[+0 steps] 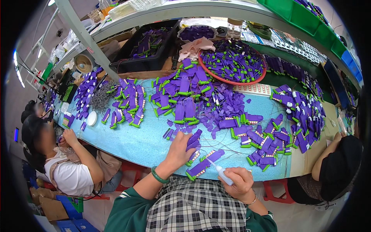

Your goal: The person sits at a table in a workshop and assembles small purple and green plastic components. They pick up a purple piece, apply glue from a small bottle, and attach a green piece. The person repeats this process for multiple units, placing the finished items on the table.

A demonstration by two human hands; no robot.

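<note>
My left hand (179,150), with a green bangle at its wrist, is closed round purple plastic parts (194,140); how many is hidden by the fingers. Wrapped in my right hand (240,183) is a small white squeeze bottle (225,175) with a thin nozzle. The nozzle tip points up and left, over or touching a flat purple part with a green end (204,164). That part lies on the blue table near its front edge, between my two hands, and a red-and-white striped strip shows beside it.
Heaps of purple-and-green parts (185,91) cover the table's middle. A red round basket (261,79) and a black bin (170,46) hold more. A white round lid (92,118) lies at left. A shelf (181,11) crosses overhead. Co-workers sit left (73,166) and right (336,170).
</note>
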